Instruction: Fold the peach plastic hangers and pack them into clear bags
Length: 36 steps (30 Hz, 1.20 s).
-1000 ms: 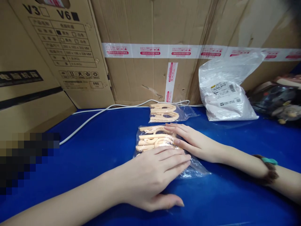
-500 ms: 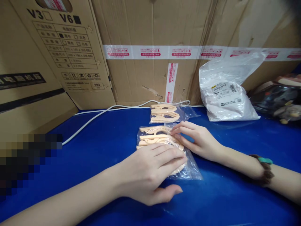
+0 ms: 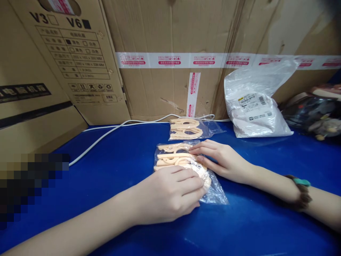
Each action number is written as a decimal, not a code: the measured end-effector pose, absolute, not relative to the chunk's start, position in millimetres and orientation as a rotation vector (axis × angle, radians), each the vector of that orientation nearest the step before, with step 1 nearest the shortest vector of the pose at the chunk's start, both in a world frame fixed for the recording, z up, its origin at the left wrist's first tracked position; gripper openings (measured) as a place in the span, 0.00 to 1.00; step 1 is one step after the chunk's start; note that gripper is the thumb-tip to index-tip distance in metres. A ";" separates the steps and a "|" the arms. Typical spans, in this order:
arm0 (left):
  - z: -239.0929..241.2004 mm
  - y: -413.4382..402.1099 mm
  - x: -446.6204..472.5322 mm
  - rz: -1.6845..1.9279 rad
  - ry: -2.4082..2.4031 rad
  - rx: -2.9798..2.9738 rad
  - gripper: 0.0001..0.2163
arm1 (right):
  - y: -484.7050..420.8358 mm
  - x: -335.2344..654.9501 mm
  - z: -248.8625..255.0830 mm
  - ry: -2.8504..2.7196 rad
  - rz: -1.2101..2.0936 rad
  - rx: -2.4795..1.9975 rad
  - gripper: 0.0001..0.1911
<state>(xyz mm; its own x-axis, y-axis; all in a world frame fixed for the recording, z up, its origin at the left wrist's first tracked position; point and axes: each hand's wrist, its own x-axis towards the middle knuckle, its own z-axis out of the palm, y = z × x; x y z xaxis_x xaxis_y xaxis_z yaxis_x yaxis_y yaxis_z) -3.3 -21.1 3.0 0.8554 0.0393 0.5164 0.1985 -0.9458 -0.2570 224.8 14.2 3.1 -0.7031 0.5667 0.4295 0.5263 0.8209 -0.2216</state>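
Left hand (image 3: 170, 193) curled over near plastic bag (image 3: 173, 156), right hand (image 3: 225, 160) bent against its right side — presumably steadying it; could not tell whether either gripped.

Over my feed I see a white cable (image 3: 101, 139) on the blue bench (image 3: 106, 177), 1 labelled white bag (image 3: 259, 117) in front of taped cardboard (image 3: 157, 89), and 1 carton (image 3: 87, 71) printed V3 and V6.
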 end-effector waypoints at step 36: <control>3.9 -32.6 -3.4 -0.764 -0.378 -2.680 0.10 | 13.8 224.7 8.0 -2.602 0.150 -0.864 0.19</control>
<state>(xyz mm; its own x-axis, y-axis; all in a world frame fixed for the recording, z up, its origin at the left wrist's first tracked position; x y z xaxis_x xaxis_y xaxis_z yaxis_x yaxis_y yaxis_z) -3.4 -32.6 3.9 0.8211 0.1612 0.5476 0.3371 -0.9111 -0.2371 224.7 13.8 8.0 -0.7321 0.5945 0.3326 0.5524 0.8038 -0.2207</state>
